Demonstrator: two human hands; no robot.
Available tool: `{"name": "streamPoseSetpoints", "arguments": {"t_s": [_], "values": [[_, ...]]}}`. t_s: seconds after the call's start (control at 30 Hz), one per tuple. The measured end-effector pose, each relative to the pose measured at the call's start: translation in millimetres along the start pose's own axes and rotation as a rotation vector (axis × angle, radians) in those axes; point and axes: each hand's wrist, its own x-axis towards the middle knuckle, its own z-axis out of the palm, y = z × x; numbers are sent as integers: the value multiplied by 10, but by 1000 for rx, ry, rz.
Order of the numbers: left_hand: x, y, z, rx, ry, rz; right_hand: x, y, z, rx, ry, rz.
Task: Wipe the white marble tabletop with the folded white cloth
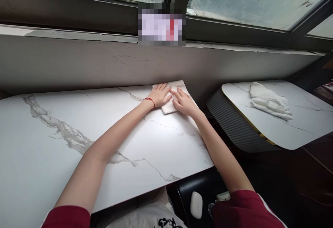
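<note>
A folded white cloth (170,107) lies flat on the white marble-patterned table (156,141), at its far right corner by the wall. My left hand (160,95), with a red string bracelet at the wrist, rests palm down on the cloth's left part, fingers stretched out. On the cloth's right part lies my right hand (183,102), also palm down with its fingers spread. The fingertips of the two hands come close together over the cloth. Neither hand is wrapped round anything.
Along the table's far edge runs a grey wall (104,61) under windows. A second marble-patterned table (281,134) stands to the right across a gap, with a crumpled white cloth (272,103) on it. Below me, a white rounded case (196,205) sits on a black surface.
</note>
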Motion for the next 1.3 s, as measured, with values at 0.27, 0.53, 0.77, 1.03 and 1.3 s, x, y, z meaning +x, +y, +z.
{"name": "streamPoseSetpoints", "arguments": {"t_s": [0.27, 0.53, 0.77, 1.03, 1.3], "values": [[-153, 151, -28, 35, 0, 5, -126, 49, -110, 80, -70, -60], [-510, 414, -68, -4, -3, 35, -513, 27, -200, 101, -69, -118], [-971, 720, -156, -29, -64, 231, -1463, -286, -54, -64, 113, -122], [-1148, 1209, -60, -37, -31, 283, -2007, -261, -131, -134, 122, -92], [-1243, 1473, 55, -85, 41, 184, -1966, -113, -127, -21, 93, -109]]}}
